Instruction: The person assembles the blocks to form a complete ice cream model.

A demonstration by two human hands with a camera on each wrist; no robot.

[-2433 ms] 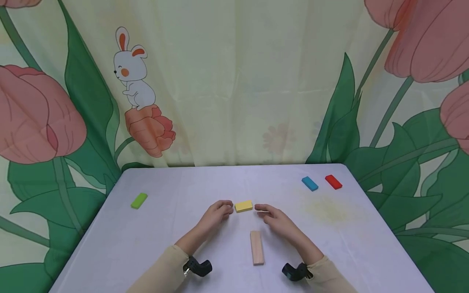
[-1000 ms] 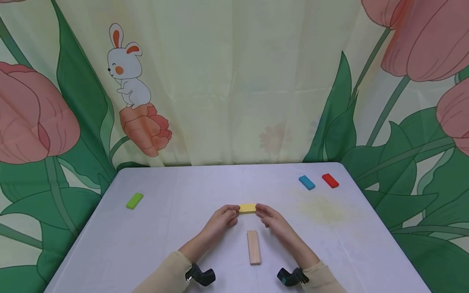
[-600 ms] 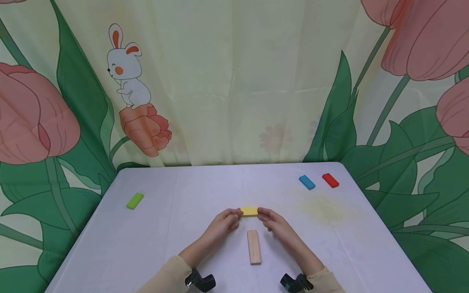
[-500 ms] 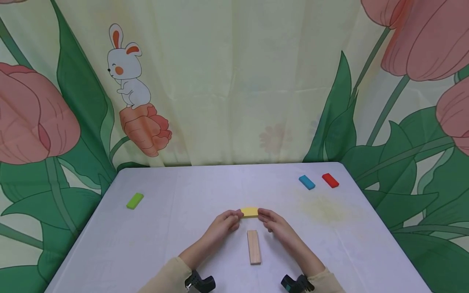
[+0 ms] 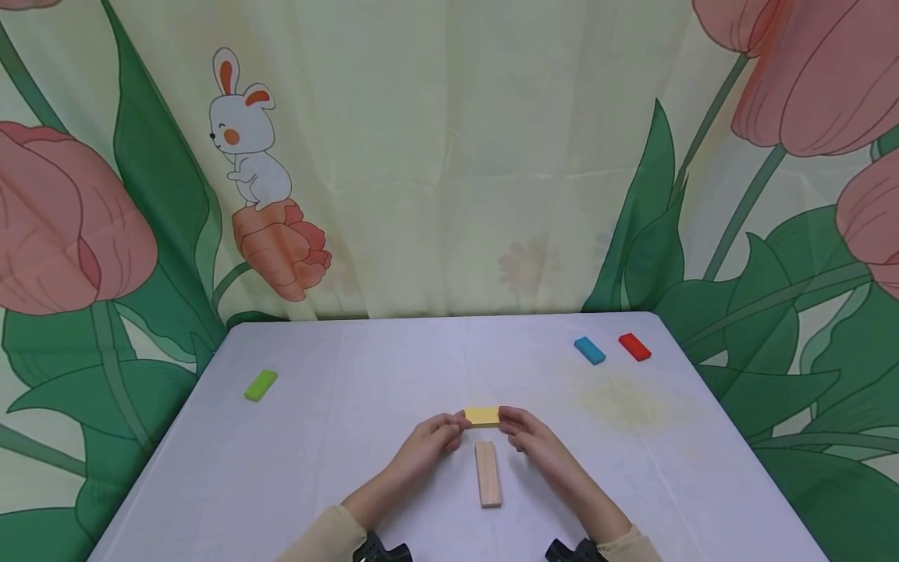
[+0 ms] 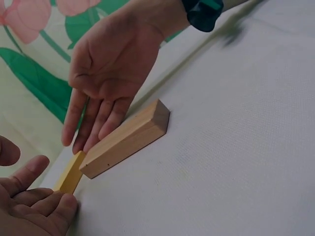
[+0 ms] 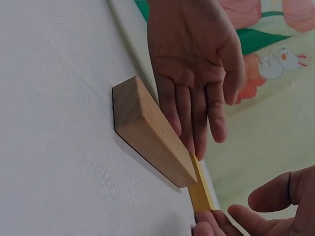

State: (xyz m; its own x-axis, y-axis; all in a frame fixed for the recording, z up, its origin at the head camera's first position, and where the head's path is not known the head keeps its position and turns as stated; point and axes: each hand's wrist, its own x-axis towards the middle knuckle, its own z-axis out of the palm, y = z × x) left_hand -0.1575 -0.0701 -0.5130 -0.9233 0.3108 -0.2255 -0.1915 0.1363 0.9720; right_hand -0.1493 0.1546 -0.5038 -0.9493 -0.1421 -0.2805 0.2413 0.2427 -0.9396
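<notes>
Hands meet at a yellow block (image 5: 481, 415) lying flat on the white worktop (image 5: 351, 468), a little nearer the front edge than the middle. The left hand (image 5: 430, 443) has its fingertips at the block's left end, and the right hand (image 5: 531, 439) has its fingertips at the right end. Each grip is loose: the fingers are nearly straight, with the tips set against the block's ends rather than wrapped round it. In the left wrist view the right hand (image 6: 106, 73) shows an open palm with the fingers (image 6: 93, 129) stretched down toward the yellow block (image 6: 69, 175). The right wrist view shows the left hand (image 7: 194, 73) the same way, palm open and fingers extended.

Just in front of the yellow block lies a plain wooden block (image 5: 488, 473), its long side pointing from the front edge toward the back, its far end close to or touching the yellow one; the views do not settle which. Neither hand holds it, though the fingers pass just beside its far end.

A green block (image 5: 261, 385) sits near the left edge. A blue block (image 5: 589, 350) and a red block (image 5: 635, 346) lie side by side near the back right corner, well apart from the hands.
</notes>
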